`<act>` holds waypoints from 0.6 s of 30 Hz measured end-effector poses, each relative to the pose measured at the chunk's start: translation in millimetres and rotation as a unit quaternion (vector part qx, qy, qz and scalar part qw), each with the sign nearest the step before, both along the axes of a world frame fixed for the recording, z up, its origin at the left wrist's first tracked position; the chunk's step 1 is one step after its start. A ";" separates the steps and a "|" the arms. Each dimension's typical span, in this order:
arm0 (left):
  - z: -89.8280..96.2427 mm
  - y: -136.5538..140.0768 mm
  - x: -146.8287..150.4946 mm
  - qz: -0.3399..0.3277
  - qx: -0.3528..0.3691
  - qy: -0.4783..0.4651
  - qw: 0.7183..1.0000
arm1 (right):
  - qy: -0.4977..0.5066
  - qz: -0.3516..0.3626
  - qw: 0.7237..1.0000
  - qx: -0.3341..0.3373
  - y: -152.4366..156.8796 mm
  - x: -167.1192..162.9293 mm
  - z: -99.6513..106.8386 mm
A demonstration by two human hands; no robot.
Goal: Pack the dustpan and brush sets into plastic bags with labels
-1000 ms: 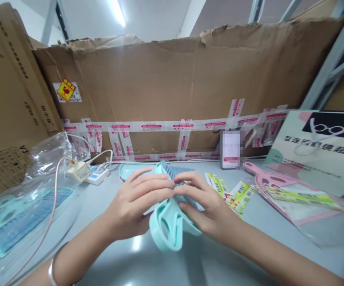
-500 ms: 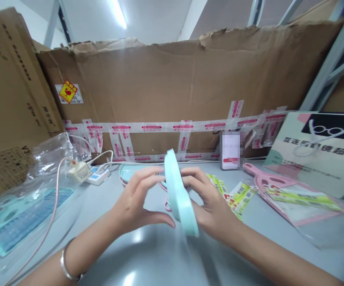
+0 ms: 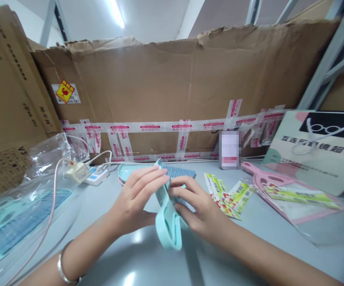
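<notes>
Both hands hold a mint-green dustpan-and-brush set point(image 3: 167, 216), tilted above the table with its looped handle toward me. My left hand point(image 3: 133, 198) grips it from the left, fingers over its upper edge and thumb low behind the handle. On the right side, the bent fingers of my right hand point(image 3: 203, 206) press against it. Blue bristles point(image 3: 180, 171) show beyond my right fingers. Much of the set is hidden by my hands. Behind my left hand, another mint dustpan point(image 3: 127, 172) lies on the table, partly covered.
Yellow-green packets point(image 3: 224, 194) and a bagged pink dustpan set point(image 3: 291, 190) lie right. A phone point(image 3: 230, 150) leans against a large cardboard box point(image 3: 148, 87). At left are a bagged mint-and-blue set point(image 3: 26, 218), a power strip point(image 3: 97, 174) and a cable. A paper bag point(image 3: 315, 159) stands far right.
The mint set has turned and tipped, bringing its looped handle down toward me and the blue bristles into view. My left fingers have closed in on it.
</notes>
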State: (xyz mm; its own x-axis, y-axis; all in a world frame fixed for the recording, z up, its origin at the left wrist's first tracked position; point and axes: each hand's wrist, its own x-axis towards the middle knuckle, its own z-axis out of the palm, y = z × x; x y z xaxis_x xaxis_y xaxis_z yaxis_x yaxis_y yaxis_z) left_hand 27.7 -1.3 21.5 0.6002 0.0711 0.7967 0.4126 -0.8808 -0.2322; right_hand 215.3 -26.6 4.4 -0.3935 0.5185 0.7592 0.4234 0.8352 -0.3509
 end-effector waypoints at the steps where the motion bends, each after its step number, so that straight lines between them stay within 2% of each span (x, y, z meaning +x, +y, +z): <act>1: -1.3 0.0 -0.1 0.004 -0.003 -0.002 1.000 | 0.000 -0.001 1.000 0.005 -0.7 -0.5 -0.4; 4: -7.7 0.6 0.8 0.011 0.009 -0.030 0.999 | 0.038 -0.048 0.998 0.016 -2.5 1.3 2.4; 7: -7.8 1.5 -0.6 -0.005 0.013 0.008 1.000 | 0.093 -0.130 0.987 0.037 -0.8 12.0 13.2; 11: 15.0 0.9 -19.7 -0.035 -0.004 0.072 0.997 | 0.103 -0.216 0.963 0.124 16.3 38.2 24.2; 14: 36.9 5.0 -47.0 0.033 -0.087 0.072 0.993 | 0.054 -0.239 0.954 0.174 40.3 53.7 13.9; 16: 44.6 13.7 -64.7 0.100 -0.129 0.097 0.982 | -0.032 -0.228 0.960 0.158 56.3 56.0 -2.4; 18: 43.8 26.8 -77.5 0.158 -0.149 0.131 0.967 | -0.134 -0.212 0.961 0.121 68.5 52.4 -21.9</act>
State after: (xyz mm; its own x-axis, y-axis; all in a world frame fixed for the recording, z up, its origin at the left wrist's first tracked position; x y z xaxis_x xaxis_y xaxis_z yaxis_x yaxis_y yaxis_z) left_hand -49.8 25.5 65.4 0.6894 0.4869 0.5364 0.6340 -0.7637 -0.1214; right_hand 267.8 41.9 -17.5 -0.3839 0.4962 0.7787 0.7911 0.6116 0.0003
